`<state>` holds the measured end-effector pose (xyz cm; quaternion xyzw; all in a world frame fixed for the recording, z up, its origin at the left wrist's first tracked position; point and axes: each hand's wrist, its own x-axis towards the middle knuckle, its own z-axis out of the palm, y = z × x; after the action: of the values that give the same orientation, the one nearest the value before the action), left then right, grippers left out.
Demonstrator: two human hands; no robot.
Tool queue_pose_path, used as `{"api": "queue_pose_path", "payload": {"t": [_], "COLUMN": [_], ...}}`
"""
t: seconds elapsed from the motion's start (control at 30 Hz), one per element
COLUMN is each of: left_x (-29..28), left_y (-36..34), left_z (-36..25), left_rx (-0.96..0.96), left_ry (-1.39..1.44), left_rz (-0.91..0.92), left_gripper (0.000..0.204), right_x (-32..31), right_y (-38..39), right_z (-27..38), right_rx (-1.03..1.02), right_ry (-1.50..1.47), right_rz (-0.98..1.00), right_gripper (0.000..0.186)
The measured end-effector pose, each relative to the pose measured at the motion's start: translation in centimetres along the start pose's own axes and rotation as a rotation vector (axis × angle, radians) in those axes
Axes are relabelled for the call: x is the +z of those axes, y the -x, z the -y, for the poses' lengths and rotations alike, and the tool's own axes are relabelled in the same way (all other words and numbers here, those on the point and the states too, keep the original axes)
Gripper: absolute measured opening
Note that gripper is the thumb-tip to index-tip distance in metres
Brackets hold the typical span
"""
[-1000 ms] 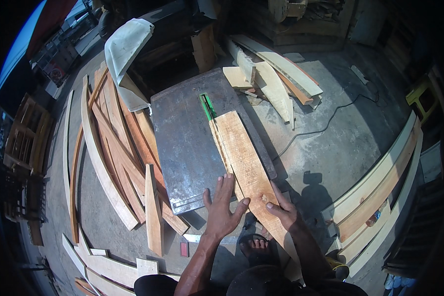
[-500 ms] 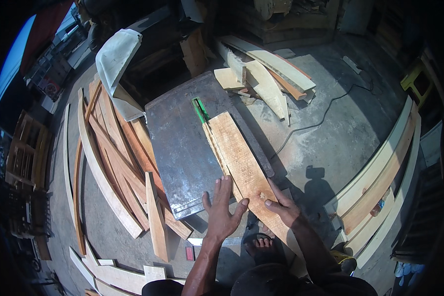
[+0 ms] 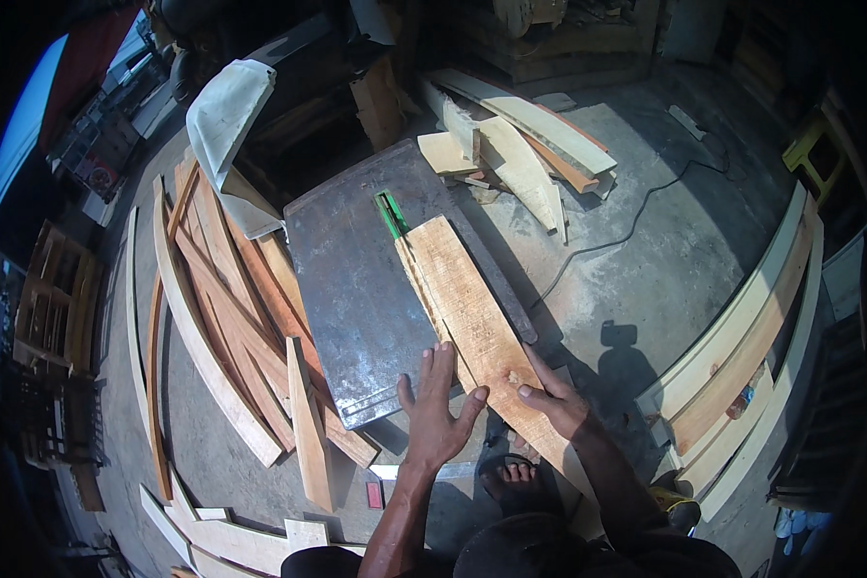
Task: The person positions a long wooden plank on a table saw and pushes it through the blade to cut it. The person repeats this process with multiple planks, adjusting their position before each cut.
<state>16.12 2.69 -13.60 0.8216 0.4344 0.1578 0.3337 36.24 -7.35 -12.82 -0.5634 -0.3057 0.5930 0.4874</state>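
A wide wooden plank [image 3: 472, 299] lies lengthwise on a dark metal table [image 3: 342, 260], its near end overhanging towards me. Down the plank's left side runs a narrow strip [image 3: 420, 291], parted from it by a thin dark line. This line meets a green slotted insert [image 3: 391, 214] in the tabletop. My right hand [image 3: 555, 401] grips the plank's right edge, thumb on top by a knot and other fingers along the side. My left hand [image 3: 438, 409] is open, its fingertips against the strip's near end and its thumb touching the plank's left edge.
Long curved boards [image 3: 217, 299] are piled on the floor to the left; more boards [image 3: 732, 385] lie at the right. Offcuts [image 3: 511, 154] sit beyond the table. A black cable [image 3: 636, 226] crosses the floor. My foot [image 3: 511, 477] is below the plank.
The plank has crept very slightly forward on the metal table. Both hands keep nearly the same places and poses against it.
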Motion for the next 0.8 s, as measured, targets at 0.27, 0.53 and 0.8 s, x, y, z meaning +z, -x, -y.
{"api": "queue_pose_path", "payload": {"t": [0.27,0.53,0.8], "left_x": [0.0,0.0,0.0], "left_y": [-0.1,-0.1,0.5], "left_z": [-0.1,0.0,-0.2], "left_rx": [0.0,-0.004,-0.016], "left_ry": [-0.01,-0.006,0.001], "left_rz": [0.001,-0.003,0.006], "left_gripper": [0.088,0.088,0.088], "right_x": [-0.2,0.2,0.0], "right_y": [-0.3,-0.2,-0.5], "right_z": [0.0,0.6,-0.8], "right_rx": [0.027,0.036,-0.044], "right_ry": [0.029,0.004,0.178], "right_rz": [-0.005,0.002,-0.053], "right_gripper": [0.076,0.076,0.074]}}
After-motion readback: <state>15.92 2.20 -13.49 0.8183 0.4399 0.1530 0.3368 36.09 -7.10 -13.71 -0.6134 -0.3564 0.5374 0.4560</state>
